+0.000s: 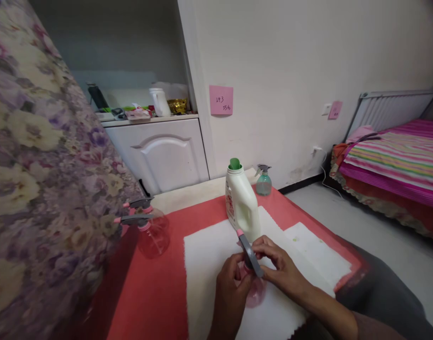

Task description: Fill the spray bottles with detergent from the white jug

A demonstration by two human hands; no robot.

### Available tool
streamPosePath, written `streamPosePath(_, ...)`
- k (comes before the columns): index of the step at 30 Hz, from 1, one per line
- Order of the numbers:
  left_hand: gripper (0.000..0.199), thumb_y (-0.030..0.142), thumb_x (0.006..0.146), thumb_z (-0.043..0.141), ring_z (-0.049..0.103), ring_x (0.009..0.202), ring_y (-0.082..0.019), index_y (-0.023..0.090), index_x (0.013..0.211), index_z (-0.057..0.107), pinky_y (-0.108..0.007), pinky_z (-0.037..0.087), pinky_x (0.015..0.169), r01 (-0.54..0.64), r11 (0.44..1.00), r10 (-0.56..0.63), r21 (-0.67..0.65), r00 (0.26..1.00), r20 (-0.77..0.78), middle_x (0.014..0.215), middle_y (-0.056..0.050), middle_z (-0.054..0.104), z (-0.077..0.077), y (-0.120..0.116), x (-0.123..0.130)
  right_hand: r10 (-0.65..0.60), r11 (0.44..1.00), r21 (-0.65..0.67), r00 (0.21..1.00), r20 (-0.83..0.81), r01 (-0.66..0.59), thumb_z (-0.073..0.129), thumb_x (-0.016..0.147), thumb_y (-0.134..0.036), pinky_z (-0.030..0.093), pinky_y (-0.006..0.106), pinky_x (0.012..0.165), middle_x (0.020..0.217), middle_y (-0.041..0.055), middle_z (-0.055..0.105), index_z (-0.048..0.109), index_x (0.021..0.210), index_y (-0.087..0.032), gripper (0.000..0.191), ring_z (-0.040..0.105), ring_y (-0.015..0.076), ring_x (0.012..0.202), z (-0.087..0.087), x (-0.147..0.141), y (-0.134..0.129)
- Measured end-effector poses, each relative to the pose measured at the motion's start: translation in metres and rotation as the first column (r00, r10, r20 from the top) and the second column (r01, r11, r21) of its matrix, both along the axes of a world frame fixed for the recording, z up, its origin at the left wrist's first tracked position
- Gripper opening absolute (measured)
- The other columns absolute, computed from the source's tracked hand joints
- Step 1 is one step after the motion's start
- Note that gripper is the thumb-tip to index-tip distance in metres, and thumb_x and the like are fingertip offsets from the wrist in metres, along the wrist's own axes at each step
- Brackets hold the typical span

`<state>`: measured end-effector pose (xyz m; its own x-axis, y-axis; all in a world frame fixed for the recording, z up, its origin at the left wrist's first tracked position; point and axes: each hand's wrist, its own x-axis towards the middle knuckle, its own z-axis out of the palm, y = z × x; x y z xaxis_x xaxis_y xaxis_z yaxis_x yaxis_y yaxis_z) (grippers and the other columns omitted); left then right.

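Note:
Both hands are on a small pink see-through spray bottle (256, 293) with a grey spray head (250, 257) and pink nozzle tip. My left hand (233, 289) is closed round its neck area from the left. On the right, the fingers of my right hand (278, 265) are bent against the spray head. The bottle is over a white cloth (205, 278), its lower part clear of my fingers. Just behind it stands a tall pale jug (243, 200) with a handle, uncapped, with a green piece (234, 164) in its mouth.
Two pink spray bottles (153, 240) with grey heads stand at the left of the red tabletop (148, 293). A teal spray bottle (263, 183) is at the back right. White paper (317, 250) lies at the right. A flowered curtain (53, 189) hangs close on the left.

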<state>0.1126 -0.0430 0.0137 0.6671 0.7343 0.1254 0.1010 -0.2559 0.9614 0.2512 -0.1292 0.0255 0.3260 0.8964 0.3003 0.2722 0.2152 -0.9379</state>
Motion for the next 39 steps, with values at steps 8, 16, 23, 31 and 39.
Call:
streamPosePath(8,0.036,0.017,0.071,0.062,0.053,0.072,-0.017,0.020,0.107,0.067,-0.028,0.042,0.069,0.047,0.999,-0.046,0.017,0.997,-0.063,0.087,-0.002,0.066,0.000,0.007,-0.006,-0.016,1.000,-0.026,1.000,-0.022,0.015,0.071,0.079,-0.027,0.043,0.033,0.080,0.091,0.0017,0.052,0.071,0.086,-0.024,0.007,0.053,0.0190,0.087,-0.003,-0.004,0.001)
streamPosePath(16,0.026,0.038,0.087,0.053,0.057,0.076,-0.018,0.020,0.103,0.064,-0.028,0.044,0.072,0.070,0.998,-0.069,-0.007,0.993,0.095,0.085,-0.002,0.061,0.016,0.016,-0.013,-0.004,0.999,-0.036,1.000,-0.003,0.004,0.070,0.077,-0.018,0.043,0.032,0.080,0.088,0.0011,0.055,0.070,0.087,-0.023,0.011,0.055,0.0194,0.086,0.002,-0.004,0.004)
streamPosePath(23,0.019,0.036,0.074,0.067,0.047,0.063,-0.014,0.019,0.082,0.062,-0.025,0.039,0.062,-0.090,0.994,0.096,-0.062,0.990,0.099,0.066,0.004,0.049,0.017,0.002,0.004,-0.009,1.000,-0.003,1.000,-0.001,0.009,0.072,0.076,-0.020,0.043,0.031,0.078,0.086,0.0005,0.056,0.067,0.083,-0.021,0.009,0.056,0.0190,0.085,0.001,-0.005,0.003)
streamPosePath(31,0.021,0.038,0.071,0.068,0.044,0.062,-0.013,0.019,0.074,0.060,-0.024,0.037,0.060,-0.129,0.988,0.138,-0.082,0.984,0.115,0.064,0.005,0.046,0.012,-0.003,0.010,-0.025,0.999,-0.028,1.000,-0.018,0.024,0.070,0.074,-0.013,0.043,0.030,0.076,0.085,-0.0009,0.055,0.066,0.081,-0.021,0.011,0.055,0.0177,0.082,0.004,-0.004,0.005)
streamPosePath(39,0.026,0.043,0.073,0.068,0.046,0.065,-0.015,0.020,0.075,0.055,-0.025,0.039,0.062,-0.213,0.972,0.231,-0.102,0.948,0.221,0.067,0.004,0.045,-0.004,-0.011,0.020,-0.031,1.000,-0.007,1.000,0.004,0.031,0.073,0.075,-0.022,0.045,0.031,0.077,0.085,0.0000,0.057,0.067,0.083,-0.021,0.009,0.056,0.0187,0.083,0.000,-0.003,0.005)
